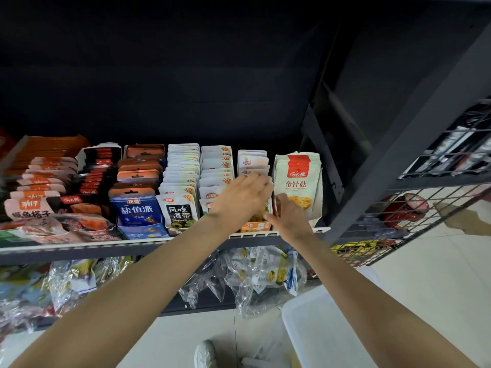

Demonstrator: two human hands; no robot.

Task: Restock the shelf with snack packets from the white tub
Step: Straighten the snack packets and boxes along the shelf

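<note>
Under a dark overhang, the shelf (159, 241) carries rows of snack packets (183, 181). Left hand (240, 196) lies flat-fingered on one row; right hand (288, 215) pinches a packet's edge there. Below, the white tub (318, 328) stands on pale floor tiles (438, 261).

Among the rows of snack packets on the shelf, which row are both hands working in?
The orange-and-yellow row, second from the right end. The left hand lies over it and the right hand touches its front, beside the pale green mushroom packets.
</note>
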